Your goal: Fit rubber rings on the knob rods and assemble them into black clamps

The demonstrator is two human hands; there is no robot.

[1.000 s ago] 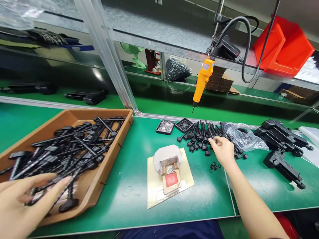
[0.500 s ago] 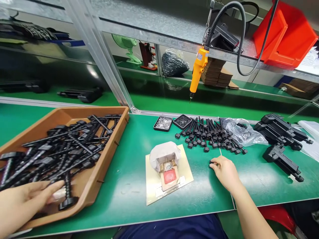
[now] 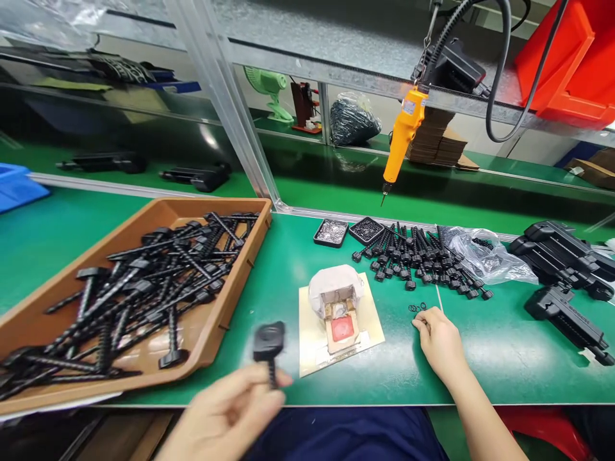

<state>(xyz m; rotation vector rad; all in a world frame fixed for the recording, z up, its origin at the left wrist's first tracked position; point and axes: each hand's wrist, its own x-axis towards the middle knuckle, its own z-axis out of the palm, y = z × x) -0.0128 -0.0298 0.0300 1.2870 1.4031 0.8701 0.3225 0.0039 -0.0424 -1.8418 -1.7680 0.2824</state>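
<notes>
My left hand (image 3: 230,410) is closed around the shaft of a black threaded screw with a knob head (image 3: 269,340), held up in front of the table edge and slightly blurred. More screws of that kind fill the brown tray (image 3: 262,221) on the left. On the green table, my right hand (image 3: 439,339) rests with thumb and fingertips pinched together. Just beyond those fingertips lie several small black rings (image 3: 414,308). Whatever the pinch may hold is hidden. Between both hands stands a fixture with a whitish padded top and red inset (image 3: 343,328) on a pale board (image 3: 369,346).
A pile of black screws (image 3: 410,256) lies behind my right hand, beside two small square trays (image 3: 331,232) and a clear plastic bag (image 3: 485,256). An orange electric screwdriver (image 3: 403,137) hangs above. Black tool-like housings (image 3: 562,262) lie on the right.
My left hand has come out of the brown tray, moving right, with a screw in its grip. My right hand has drawn slightly back from the small rings, which now show. The view has shifted left.
</notes>
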